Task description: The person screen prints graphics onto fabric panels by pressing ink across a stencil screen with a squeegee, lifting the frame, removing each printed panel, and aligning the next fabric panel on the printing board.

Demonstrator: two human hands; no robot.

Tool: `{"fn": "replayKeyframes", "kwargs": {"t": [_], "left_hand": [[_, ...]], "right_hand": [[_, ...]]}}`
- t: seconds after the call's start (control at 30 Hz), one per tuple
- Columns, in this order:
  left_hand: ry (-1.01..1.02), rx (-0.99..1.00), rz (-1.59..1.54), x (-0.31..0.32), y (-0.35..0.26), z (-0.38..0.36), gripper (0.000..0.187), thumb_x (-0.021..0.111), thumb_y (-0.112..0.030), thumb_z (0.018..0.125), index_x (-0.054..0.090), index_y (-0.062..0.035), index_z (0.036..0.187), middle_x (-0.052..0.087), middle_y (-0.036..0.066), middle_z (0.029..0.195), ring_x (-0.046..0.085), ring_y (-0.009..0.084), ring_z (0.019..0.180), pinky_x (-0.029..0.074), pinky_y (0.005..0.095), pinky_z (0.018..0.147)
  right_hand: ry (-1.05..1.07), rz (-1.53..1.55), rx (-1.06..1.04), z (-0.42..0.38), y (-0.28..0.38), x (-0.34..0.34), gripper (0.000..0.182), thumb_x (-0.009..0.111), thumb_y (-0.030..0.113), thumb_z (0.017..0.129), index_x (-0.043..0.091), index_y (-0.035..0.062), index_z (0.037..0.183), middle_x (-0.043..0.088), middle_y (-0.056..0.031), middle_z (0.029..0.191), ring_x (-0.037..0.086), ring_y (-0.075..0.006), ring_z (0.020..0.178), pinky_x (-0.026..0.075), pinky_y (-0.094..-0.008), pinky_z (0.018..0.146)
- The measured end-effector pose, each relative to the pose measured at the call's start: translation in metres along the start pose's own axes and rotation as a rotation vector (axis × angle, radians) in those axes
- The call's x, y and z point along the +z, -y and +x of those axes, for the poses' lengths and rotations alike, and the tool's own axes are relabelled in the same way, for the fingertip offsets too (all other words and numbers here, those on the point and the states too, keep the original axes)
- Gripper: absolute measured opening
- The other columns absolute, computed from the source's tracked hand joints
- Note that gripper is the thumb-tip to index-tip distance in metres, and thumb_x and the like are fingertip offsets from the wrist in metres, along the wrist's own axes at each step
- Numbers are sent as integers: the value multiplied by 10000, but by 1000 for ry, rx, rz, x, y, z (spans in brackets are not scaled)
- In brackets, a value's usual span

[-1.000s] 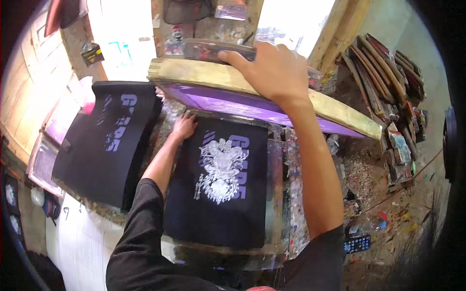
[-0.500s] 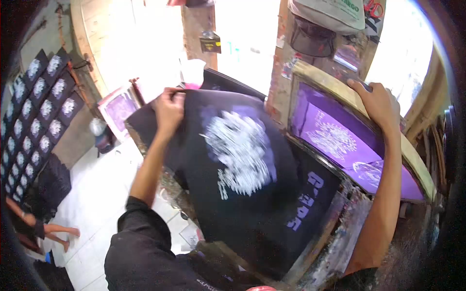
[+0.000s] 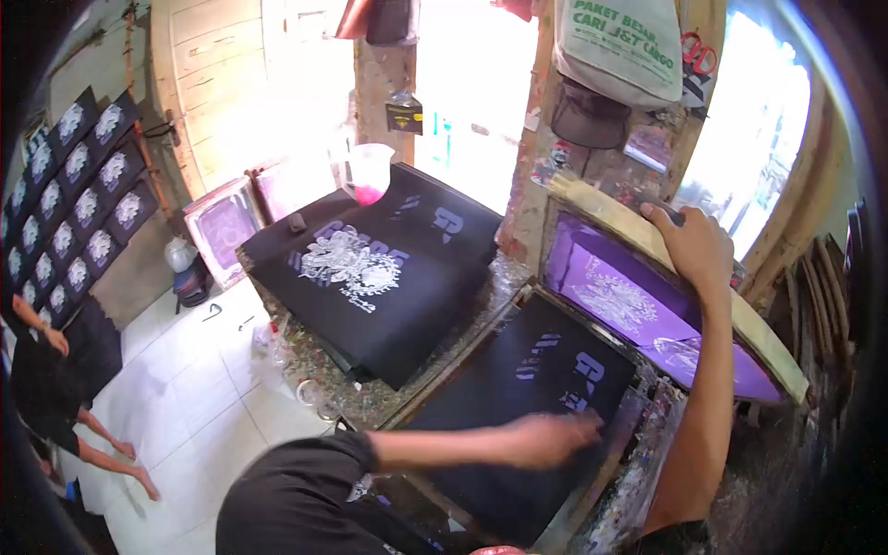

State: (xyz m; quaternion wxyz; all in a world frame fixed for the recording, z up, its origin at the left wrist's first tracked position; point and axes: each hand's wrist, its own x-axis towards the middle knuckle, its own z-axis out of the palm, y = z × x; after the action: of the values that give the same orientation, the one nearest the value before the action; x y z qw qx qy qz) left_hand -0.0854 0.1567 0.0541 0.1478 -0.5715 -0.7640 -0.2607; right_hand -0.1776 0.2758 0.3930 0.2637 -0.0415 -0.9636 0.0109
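Note:
My right hand is closed over the top wooden edge of a silk-screen frame, which stands tilted up with its purple mesh facing me. Below it, a black fabric piece with pale purple lettering lies flat on the printing board. Low over the right part of that fabric is my left hand, its fingers smeared by motion and partly covering the lettering. To the left, another black fabric piece with a white print lies on top of a stack.
A pitcher with pink contents stands behind the stack. More screen frames lean near the door. Printed black pieces hang at the far left, where another person stands. A white bag hangs from the post.
My left hand has let go of the white-printed fabric piece, which now lies on the left stack. That hand has moved right and down over the lower piece. My right hand still holds the frame.

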Motion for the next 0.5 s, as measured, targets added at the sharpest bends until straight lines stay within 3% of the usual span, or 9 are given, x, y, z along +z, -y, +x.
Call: {"fn": "replayKeyframes", "kwargs": {"t": [0.1,0.17,0.27,0.3,0.33,0.4,0.43,0.47,0.5], "left_hand": [[-175,355,-438,136,-98,86,595,642,-375,893,557,-15,1358,478,228,1452,372,385,1438,317,471,1184],[-241,412,-438,160,-129,100,609,644,-434,880,595,-11,1316,522,234,1398,395,390,1414,307,497,1179],[183,-23,-564,152,-126,84,595,628,-545,843,714,-1,1068,639,266,1112,535,454,1165,288,586,1125],[312,-42,-437,133,-112,70,596,625,-555,841,718,-16,1080,649,271,1077,545,457,1160,295,588,1125],[408,-81,-276,96,-92,48,544,609,-525,875,703,-54,1131,634,233,1152,526,426,1214,275,625,1122],[622,-109,67,18,-52,5,453,578,-464,942,672,-130,1233,603,158,1304,487,363,1322,235,699,1116],[483,-484,-204,7,-22,-25,525,624,-476,928,609,-186,1365,536,167,1418,414,444,1378,177,735,1121],[352,-487,-49,6,-7,-58,581,615,-521,926,579,-191,1403,467,171,1487,347,460,1418,146,732,1133],[207,-495,111,5,-1,-82,637,606,-566,924,549,-197,1440,399,175,1556,280,477,1459,116,729,1145]], "right_hand": [[-81,22,-29,-7,-1,2,818,533,746,853,738,-37,968,719,-274,946,697,-429,920,526,-500,848],[-98,13,-52,-6,-6,9,829,507,757,865,738,-28,991,714,-289,937,695,-449,910,526,-520,842],[-106,11,-113,-3,-13,14,863,480,778,869,730,-39,990,712,-304,904,707,-446,920,535,-541,840],[-17,36,-29,3,-15,15,927,488,821,829,727,-51,1030,712,-299,945,695,-440,953,515,-522,858],[19,3,-40,3,-15,11,920,488,822,827,724,-38,1054,717,-289,943,704,-430,939,525,-514,850],[-102,78,-108,10,-19,25,881,489,825,817,755,5,998,729,-259,974,714,-418,939,542,-494,852],[-38,140,-125,4,-19,11,793,509,732,863,749,-6,1029,721,-259,1030,696,-420,1001,528,-487,899],[27,204,-137,-2,-20,-3,705,530,638,910,742,-18,1060,712,-259,1086,678,-421,1062,513,-479,945],[40,204,-118,4,-22,3,705,530,638,910,742,-18,1060,712,-259,1086,678,-421,1062,513,-479,945]]}}
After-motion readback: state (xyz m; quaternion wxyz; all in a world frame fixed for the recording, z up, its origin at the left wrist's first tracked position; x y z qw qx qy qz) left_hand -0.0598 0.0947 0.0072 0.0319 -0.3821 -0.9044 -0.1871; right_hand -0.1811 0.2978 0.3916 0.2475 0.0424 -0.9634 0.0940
